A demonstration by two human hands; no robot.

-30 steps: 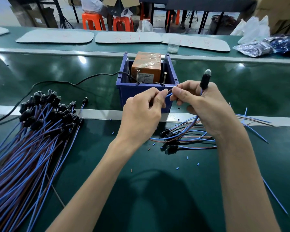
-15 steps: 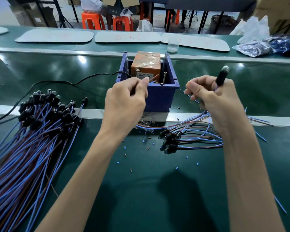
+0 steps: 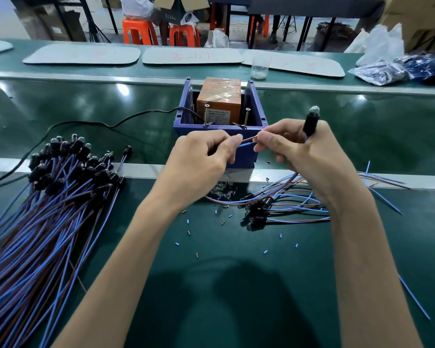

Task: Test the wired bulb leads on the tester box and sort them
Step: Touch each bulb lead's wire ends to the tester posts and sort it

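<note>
The blue tester box [image 3: 244, 156] stands mid-table with an orange unit [image 3: 219, 99] inside and two upright screws [image 3: 246, 118] at its front rim. Just in front of it my left hand [image 3: 201, 162] pinches the ends of a brown and a blue wire [image 3: 248, 141]. My right hand [image 3: 309, 156] pinches the same wire ends from the other side and holds a black bulb holder [image 3: 311, 121] upright, its clear bulb on top. A big bundle of wired bulbs [image 3: 53, 197] lies at the left. A smaller pile of wired bulbs [image 3: 274, 207] lies under my right wrist.
A black cable [image 3: 98, 124] runs left from the box. Short blue and brown insulation bits [image 3: 189, 221] litter the green mat. Grey pads [image 3: 191, 56], a clear cup [image 3: 259, 67] and plastic bags [image 3: 387, 69] sit on the far table. Orange stools [image 3: 138, 31] stand beyond.
My hands had spread apart, the left one up at the box's screws. Now both have come back together in front of the box, pinching the wire ends between them.
</note>
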